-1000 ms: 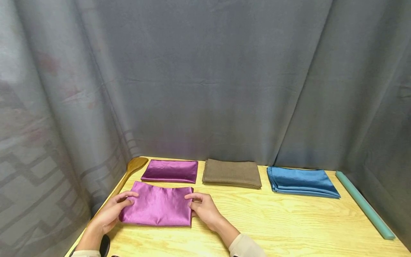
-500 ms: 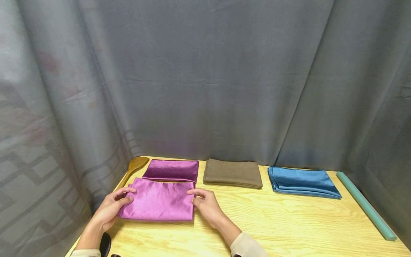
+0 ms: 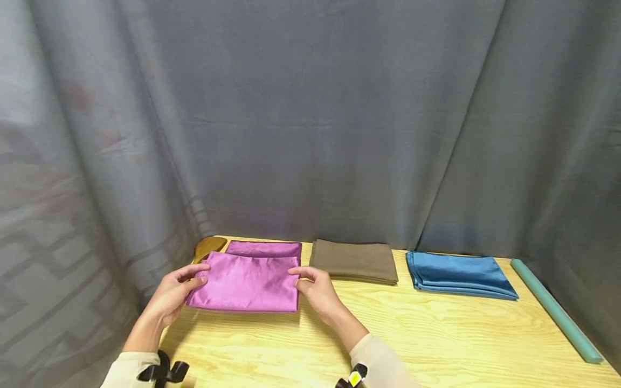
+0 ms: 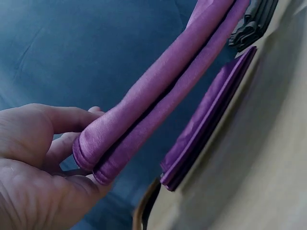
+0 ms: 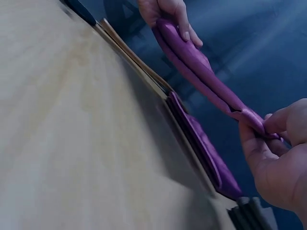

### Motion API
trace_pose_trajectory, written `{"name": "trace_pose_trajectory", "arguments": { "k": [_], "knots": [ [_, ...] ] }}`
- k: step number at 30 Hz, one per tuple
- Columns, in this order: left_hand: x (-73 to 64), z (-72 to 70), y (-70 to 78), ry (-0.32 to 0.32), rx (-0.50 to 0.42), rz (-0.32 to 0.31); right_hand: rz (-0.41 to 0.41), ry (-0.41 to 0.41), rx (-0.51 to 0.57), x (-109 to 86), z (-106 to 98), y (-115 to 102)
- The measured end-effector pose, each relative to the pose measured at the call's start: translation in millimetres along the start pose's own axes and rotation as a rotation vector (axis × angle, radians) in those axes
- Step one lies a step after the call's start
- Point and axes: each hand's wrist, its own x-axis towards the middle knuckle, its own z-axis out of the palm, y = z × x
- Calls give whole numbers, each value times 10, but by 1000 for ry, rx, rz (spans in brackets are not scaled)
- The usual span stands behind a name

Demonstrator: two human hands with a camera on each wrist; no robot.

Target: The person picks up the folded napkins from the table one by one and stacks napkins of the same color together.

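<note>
A folded, shiny purple cloth [image 3: 247, 283] is held up by both hands, clear of the table in both wrist views. My left hand [image 3: 172, 293] pinches its left edge between thumb and fingers, and my right hand [image 3: 317, 293] pinches the right edge. In the left wrist view the folded layers of the held cloth [image 4: 144, 103] show edge-on above the left thumb. Behind and below it, a second folded purple cloth [image 3: 264, 248] lies at the back of the table, partly hidden in the head view; its stacked layers [image 5: 204, 148] show in the right wrist view.
A folded brown cloth [image 3: 354, 262] lies right of the purple ones, then a folded blue cloth [image 3: 461, 275]. A green bar [image 3: 555, 310] lies along the right edge. A wooden spoon [image 3: 209, 247] is at the back left. Grey curtains [image 3: 310, 118] surround the wooden table [image 3: 412, 334].
Both hands have raised the held purple cloth and moved it away from me, toward the second purple cloth, which it now covers more in the head view.
</note>
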Motion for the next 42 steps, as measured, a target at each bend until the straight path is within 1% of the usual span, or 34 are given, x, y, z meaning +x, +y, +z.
{"name": "trace_pose_trajectory", "arguments": {
  "k": [4, 9, 13, 17, 23, 26, 31, 37, 42],
  "knots": [
    [157, 41, 100, -33, -3, 28, 10, 11, 17, 142, -88, -62],
    [441, 154, 204, -88, 13, 58, 12, 55, 19, 347, -255, -113],
    [657, 244, 250, -119, 3, 53, 29, 98, 46, 524, -374, -101],
    [832, 317, 243, -125, -13, 38, 48, 142, 65, 681, -461, -47],
    [1059, 376, 161, -100, -48, 22, 79, 176, 54, 850, -500, 17],
    [1142, 375, 103, -82, -60, 0, 98, 184, 54, 897, -484, 52],
    [1219, 340, 5, -50, -92, -33, 103, 174, 33, 972, -435, 100],
    [1302, 339, -103, -30, -106, -41, 109, 155, -33, 1068, -381, 81],
    [1358, 366, -145, 2, -106, -42, 121, 147, -94, 1125, -335, 77]
  ]
}}
